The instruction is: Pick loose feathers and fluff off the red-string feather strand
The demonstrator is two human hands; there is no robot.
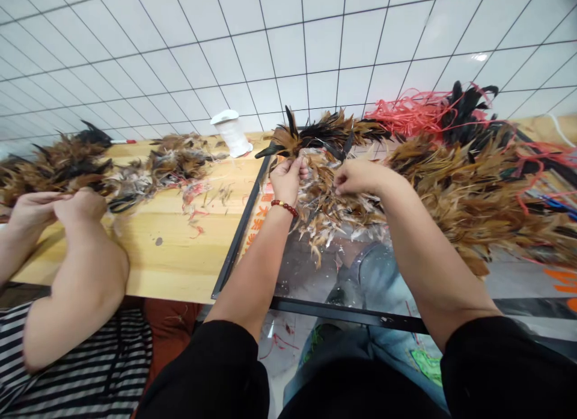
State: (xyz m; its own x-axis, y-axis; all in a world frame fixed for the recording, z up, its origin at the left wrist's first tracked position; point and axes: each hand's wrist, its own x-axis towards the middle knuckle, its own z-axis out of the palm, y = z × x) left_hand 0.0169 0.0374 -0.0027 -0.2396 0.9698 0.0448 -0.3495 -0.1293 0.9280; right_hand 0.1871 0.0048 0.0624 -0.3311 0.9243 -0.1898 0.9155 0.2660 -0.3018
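Note:
My left hand (288,177), with a red bead bracelet at the wrist, is closed in a pinch at the lower end of a bunch of brown and black feathers (291,137). To its right, my right hand (358,178) has its fingers curled together over a pile of loose feathers (331,211). What its fingertips hold, if anything, is hidden. A dark feather (346,147) stands up just behind that hand. The loose pile lies on a glass tabletop (297,275) with a black frame.
A large heap of brown feathers (451,190) spreads at the right, below tangled red plastic strips (415,113). A white spool (232,133) stands on the wooden table (180,256). At the left, a co-worker's hands (58,208) work beside more feathers (63,160). A tiled wall (279,52) rises behind.

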